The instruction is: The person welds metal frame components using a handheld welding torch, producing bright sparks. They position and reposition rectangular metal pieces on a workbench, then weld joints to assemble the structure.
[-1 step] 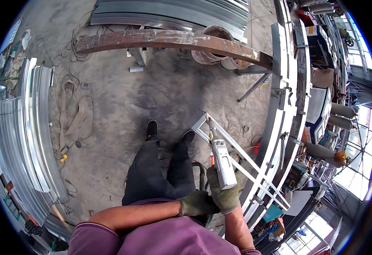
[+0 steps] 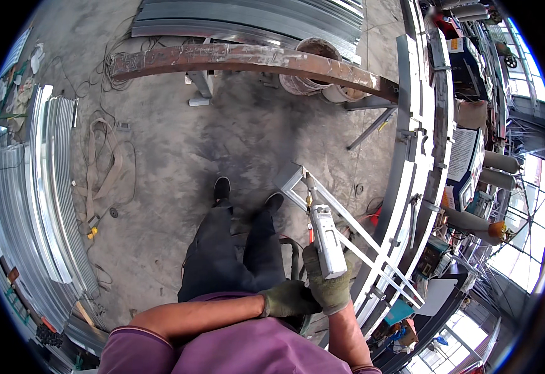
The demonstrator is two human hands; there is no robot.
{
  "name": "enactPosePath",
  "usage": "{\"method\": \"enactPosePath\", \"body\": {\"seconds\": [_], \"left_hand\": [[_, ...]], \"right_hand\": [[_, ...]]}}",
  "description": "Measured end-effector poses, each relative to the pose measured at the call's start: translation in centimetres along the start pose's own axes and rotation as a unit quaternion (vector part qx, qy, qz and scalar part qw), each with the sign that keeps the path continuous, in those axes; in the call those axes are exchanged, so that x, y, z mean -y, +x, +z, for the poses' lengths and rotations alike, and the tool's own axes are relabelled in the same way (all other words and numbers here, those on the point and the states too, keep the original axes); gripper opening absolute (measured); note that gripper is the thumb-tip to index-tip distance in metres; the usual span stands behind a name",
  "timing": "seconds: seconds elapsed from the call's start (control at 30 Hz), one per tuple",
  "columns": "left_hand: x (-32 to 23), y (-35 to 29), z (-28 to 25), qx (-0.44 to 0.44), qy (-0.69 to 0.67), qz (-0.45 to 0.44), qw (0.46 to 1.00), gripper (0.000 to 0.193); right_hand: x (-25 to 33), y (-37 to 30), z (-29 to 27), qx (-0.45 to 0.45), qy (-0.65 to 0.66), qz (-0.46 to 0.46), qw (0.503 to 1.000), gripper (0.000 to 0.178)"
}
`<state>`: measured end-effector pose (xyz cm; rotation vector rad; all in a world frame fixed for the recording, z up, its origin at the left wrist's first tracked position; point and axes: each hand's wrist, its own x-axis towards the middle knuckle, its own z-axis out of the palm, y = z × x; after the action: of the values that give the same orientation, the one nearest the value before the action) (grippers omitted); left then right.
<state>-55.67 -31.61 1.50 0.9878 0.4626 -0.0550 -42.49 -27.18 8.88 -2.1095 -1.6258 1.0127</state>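
Head view, far left of the frame: long silvery ribbed metal profiles (image 2: 51,187) lie stacked. At lower centre, the olive-green gloved left hand (image 2: 290,299) is bent over, its fingers hidden, so its grip cannot be told. Just beside it, the olive-green gloved right hand (image 2: 331,294) wraps the lower end of a silver-white boxy handheld tool (image 2: 327,240), right of centre, with a slim dark nozzle (image 2: 310,182) tilted toward the upper left. Marks on its body are too small to read. The nozzle overlaps a silvery triangular metal frame (image 2: 354,224); contact is unclear. Farther right, a white panel (image 2: 463,156) carries illegible printed lines.
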Motion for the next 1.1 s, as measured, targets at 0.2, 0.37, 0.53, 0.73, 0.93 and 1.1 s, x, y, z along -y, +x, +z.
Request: {"method": "enactPosePath", "body": {"seconds": [0.2, 0.37, 0.53, 0.73, 0.93, 1.1], "left_hand": [[0.6, -1.1, -0.9, -0.025, 0.028, 0.022, 0.999, 0.064], [0.0, -2.1, -2.0, 0.002, -0.006, -0.001, 1.000, 0.060], [0.5, -2.4, -2.3, 0.005, 0.004, -0.002, 1.000, 0.059], [0.0, -2.9, -3.0, 0.025, 0.009, -0.008, 1.000, 0.057], [1.5, -2.8, -2.7, 0.022, 0.007, 0.023, 0.999, 0.055], [3.4, -2.1, -2.1, 0.018, -0.016, 0.071, 0.997, 0.052]], "right_hand": [[1.8, 0.4, 1.1, -0.015, -0.047, -0.015, 0.999, 0.020], [2.3, 0.7, 1.9, -0.032, -0.039, -0.016, 0.999, 0.018], [1.7, 0.4, 2.7, -0.039, -0.063, -0.009, 0.997, 0.016], [2.8, 0.7, 2.6, -0.041, -0.092, -0.030, 0.994, 0.014], [3.0, 0.3, 3.0, -0.023, -0.140, -0.011, 0.990, 0.018], [2.5, 0.3, 3.6, -0.048, -0.153, -0.027, 0.987, 0.019]]}}
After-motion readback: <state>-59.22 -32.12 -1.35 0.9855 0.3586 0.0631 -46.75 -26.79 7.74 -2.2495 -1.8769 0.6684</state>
